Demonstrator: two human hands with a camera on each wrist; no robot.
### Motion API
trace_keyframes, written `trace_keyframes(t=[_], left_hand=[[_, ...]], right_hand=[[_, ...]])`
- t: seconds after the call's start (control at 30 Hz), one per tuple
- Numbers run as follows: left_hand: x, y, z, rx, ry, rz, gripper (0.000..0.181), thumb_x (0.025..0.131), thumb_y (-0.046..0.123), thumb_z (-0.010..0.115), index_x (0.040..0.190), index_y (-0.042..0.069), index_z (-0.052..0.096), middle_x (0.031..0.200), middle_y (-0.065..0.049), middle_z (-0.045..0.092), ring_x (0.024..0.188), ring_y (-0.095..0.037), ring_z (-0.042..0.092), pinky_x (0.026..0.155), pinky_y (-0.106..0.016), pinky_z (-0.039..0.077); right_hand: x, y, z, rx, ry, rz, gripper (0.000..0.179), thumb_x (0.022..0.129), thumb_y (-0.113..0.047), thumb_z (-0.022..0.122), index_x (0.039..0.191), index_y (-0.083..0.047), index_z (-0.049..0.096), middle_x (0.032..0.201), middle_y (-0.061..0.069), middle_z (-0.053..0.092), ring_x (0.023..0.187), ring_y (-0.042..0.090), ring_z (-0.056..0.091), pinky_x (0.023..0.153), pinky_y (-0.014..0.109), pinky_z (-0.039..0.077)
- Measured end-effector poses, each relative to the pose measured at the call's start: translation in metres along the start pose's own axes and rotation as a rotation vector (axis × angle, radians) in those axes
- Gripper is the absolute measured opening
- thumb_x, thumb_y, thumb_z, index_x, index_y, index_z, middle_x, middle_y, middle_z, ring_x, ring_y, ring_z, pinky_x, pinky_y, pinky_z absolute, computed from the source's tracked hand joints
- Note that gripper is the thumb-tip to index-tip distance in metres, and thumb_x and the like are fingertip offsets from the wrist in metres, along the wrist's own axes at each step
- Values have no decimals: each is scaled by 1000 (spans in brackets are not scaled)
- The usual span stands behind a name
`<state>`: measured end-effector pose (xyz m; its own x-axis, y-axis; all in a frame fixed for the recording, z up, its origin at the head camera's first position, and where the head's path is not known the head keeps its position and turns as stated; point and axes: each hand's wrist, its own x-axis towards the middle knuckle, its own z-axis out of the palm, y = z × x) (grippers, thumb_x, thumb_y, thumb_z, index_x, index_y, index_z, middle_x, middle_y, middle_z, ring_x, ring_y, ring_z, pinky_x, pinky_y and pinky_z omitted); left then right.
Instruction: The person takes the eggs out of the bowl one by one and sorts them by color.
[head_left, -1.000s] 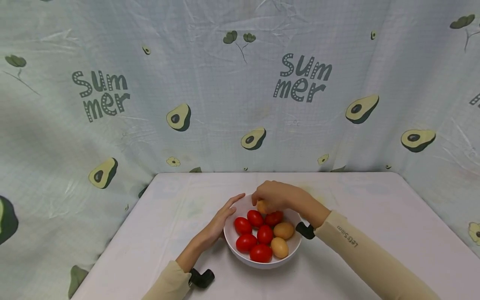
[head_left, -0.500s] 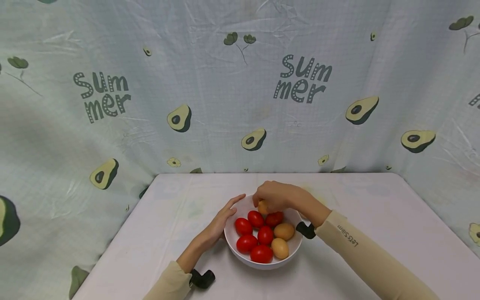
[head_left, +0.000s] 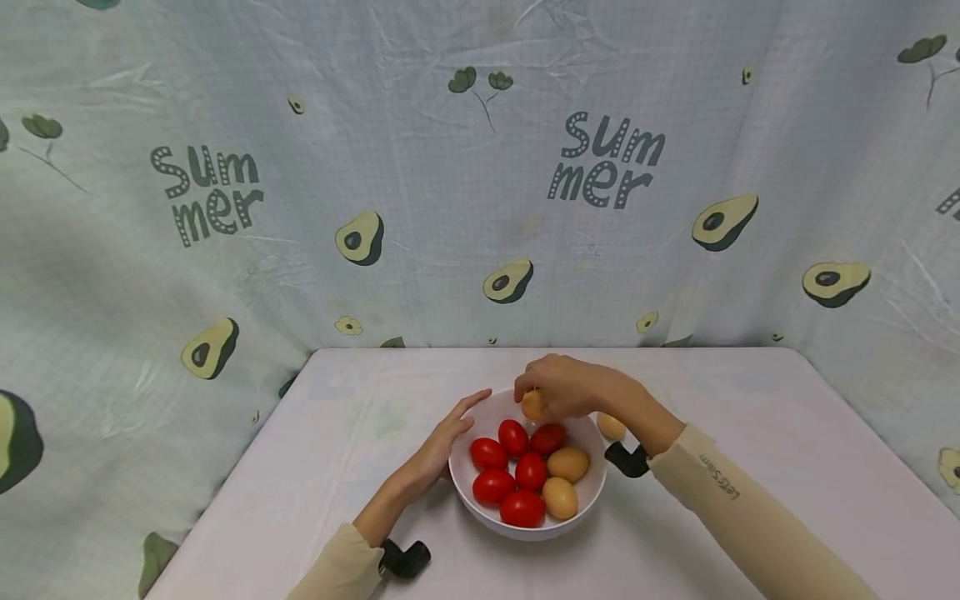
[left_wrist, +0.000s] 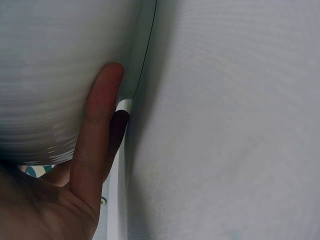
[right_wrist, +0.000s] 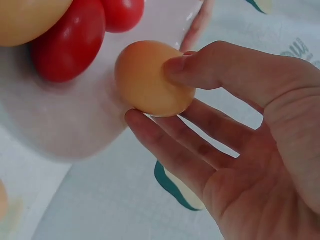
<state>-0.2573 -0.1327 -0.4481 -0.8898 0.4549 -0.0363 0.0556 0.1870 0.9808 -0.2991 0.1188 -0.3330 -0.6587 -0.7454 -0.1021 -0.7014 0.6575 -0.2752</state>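
My right hand (head_left: 567, 386) pinches a brown egg (right_wrist: 145, 77) between thumb and fingertips, over the far rim of a white bowl (head_left: 513, 531). Inside the bowl lie several glossy red oval things (head_left: 522, 507) that look like plum tomatoes. Two more brown eggs (head_left: 567, 463) sit at the bowl's right side. With fingers stretched out, my left hand (head_left: 438, 446) rests along the bowl's left side, its thumb at the rim. The left wrist view shows a straight finger (left_wrist: 92, 135) against the bowl's outer wall.
Another brown egg (head_left: 611, 427) lies on the table just right of the bowl, partly behind the right wrist. The white-covered table (head_left: 360, 417) ends at a hanging cloth (head_left: 435, 167) printed with avocados. Both wrists wear black camera mounts (head_left: 405, 559).
My right hand has lifted slightly and shifted right with the egg. The egg on the table beyond the bowl has come into clear view. My left hand keeps its place.
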Motion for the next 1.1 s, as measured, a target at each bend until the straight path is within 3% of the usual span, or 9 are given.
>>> trace_keyframes(t=[0.4,0.57,0.73,0.9,1.1], left_hand=[[0,0,1,8,9,8,51,112,34,25,163,35,28,172,-7,23,153,-44,30,100,-60,55],[0,0,1,10,10,17,52,111,33,26,163,34,27,172,-7,23,153,-45,30,99,-60,55],[0,0,1,6,11,22,51,111,32,25,163,35,28,172,-7,24,153,-44,31,96,-58,58],[2,-1,2,9,10,27,51,112,31,25,163,34,28,172,-7,23,153,-44,30,102,-61,54],[1,-1,3,21,21,27,53,111,31,27,163,32,28,173,-6,22,156,-42,26,111,-66,44]], right_hand=[[-29,17,0,115,143,-35,36,91,0,71,123,-14,74,120,7,66,111,23,64,89,37,63],[-40,25,3,175,191,-22,34,91,-1,71,122,-15,75,122,8,62,110,24,62,88,36,63],[-53,32,6,208,291,-6,32,89,-2,72,119,-14,76,124,9,60,110,26,62,87,37,63],[-66,39,8,216,389,-7,36,88,1,70,119,-15,74,130,8,65,116,29,65,84,36,64],[-79,51,13,228,444,11,36,87,1,73,119,-17,72,122,2,71,113,26,65,81,34,64]])
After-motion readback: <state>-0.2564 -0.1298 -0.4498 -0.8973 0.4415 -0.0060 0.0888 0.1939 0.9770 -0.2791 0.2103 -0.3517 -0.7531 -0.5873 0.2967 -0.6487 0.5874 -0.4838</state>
